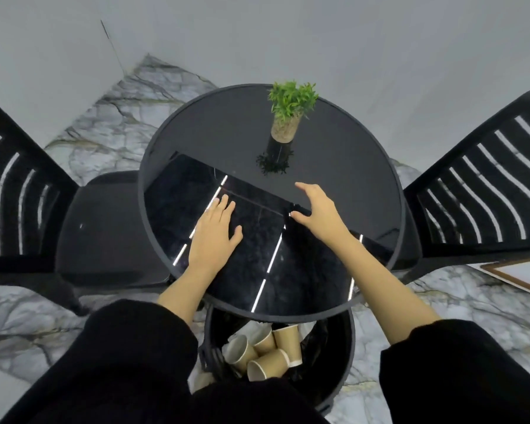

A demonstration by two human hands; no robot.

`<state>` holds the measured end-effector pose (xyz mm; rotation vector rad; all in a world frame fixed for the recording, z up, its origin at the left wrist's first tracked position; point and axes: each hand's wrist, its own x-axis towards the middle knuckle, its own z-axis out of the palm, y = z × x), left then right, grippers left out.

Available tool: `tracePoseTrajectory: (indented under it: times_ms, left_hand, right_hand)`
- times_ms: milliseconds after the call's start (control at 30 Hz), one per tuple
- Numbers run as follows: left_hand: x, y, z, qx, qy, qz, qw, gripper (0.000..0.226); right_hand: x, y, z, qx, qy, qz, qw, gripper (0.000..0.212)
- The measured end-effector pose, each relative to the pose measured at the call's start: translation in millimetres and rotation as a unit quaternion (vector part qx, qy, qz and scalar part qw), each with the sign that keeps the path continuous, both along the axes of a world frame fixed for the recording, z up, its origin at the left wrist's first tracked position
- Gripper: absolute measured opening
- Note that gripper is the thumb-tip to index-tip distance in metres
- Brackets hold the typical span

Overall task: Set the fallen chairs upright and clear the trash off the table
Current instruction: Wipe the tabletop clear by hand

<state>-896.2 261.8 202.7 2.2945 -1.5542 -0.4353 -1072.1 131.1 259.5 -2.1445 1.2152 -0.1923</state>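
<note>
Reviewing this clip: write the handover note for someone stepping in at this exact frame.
Left hand: open, empty, flat over the table's near side.
Right hand: open, empty, fingers spread above the tabletop.
Chairs: left chair and right chair both upright at the table.
Trash: paper cups lie in the bin below the table's near edge.
Tabletop holds only the potted plant.
Done: chairs righted, trash cleared as far as visible.
Left: apparently nothing; withdraw hands.

Head cam only, looking steeply down from above the desk's near edge

Wide-angle and close in: round desk (196,123) fills the middle, far edge toward the wall, floor visible all around.
</note>
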Motion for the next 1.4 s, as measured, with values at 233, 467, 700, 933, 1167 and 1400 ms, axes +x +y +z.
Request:
tracePoseTrajectory:
  times_ms: [233, 467, 700, 933, 1167, 1400]
  left_hand:
    - [1.0, -4.2, -2.3, 0.004, 0.011, 0.005, 1.000, 0.053]
    - [3.3, -5.7, -6.3, 0.016, -0.003, 0.005, 1.000, 0.056]
    - [3.4, -5.4, -8.2, 0.023, -0.007, 0.007, 1.000, 0.061]
    - [3.7, -5.8, -7.7, 0.019, -0.015, 0.008, 1.000, 0.060]
    - [3.3, -6.4, -7.5, 0.016, -0.008, 0.009, 1.000, 0.061]
    - [4.7, -6.6, -8.1, 0.004, -0.002, 0.007, 1.000, 0.061]
  right_hand:
    - [46.6, -64.1, -21.6, 0.035, -0.066, -0.101, 0.992, 0.065]
    - [93.5, -135.1, -24.5, 0.054, -0.129, -0.164, 0.976, 0.077]
    - [113.3, -153.2, -37.2, 0.076, -0.189, -0.242, 0.949, 0.069]
    - [88.3, -98.9, -21.5, 0.048, -0.246, -0.230, 0.940, 0.058]
    - [58.0, -42.0, -24.9, 0.046, -0.236, -0.214, 0.947, 0.049]
    - [57.2, -34.0, -33.3, 0.062, -0.222, -0.193, 0.954, 0.053]
